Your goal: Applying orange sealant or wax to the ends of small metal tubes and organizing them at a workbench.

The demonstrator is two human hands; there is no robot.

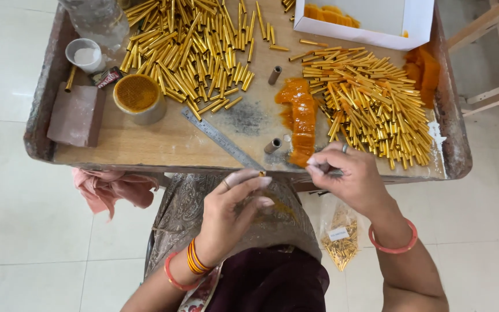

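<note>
My left hand [235,205] is below the table's front edge, fingers pinched on a small gold tube piece [262,173] at its fingertips. My right hand [350,179] is beside it, fingers closed around a thin dark tool whose tip barely shows. Just above my right hand lies a strip of orange material [301,118] on the wooden table [163,144]. A heap of gold tubes [376,107] spreads at the right, and a larger heap of gold tubes [192,49] lies at the back left.
A steel ruler [220,138] lies diagonally at the middle. A round tin [138,98], a brown block [78,114], a small white cup [85,55] and a clear bottle [96,17] stand at left. A white box [388,23] sits at back right. A bag of gold pieces [340,237] lies on the floor.
</note>
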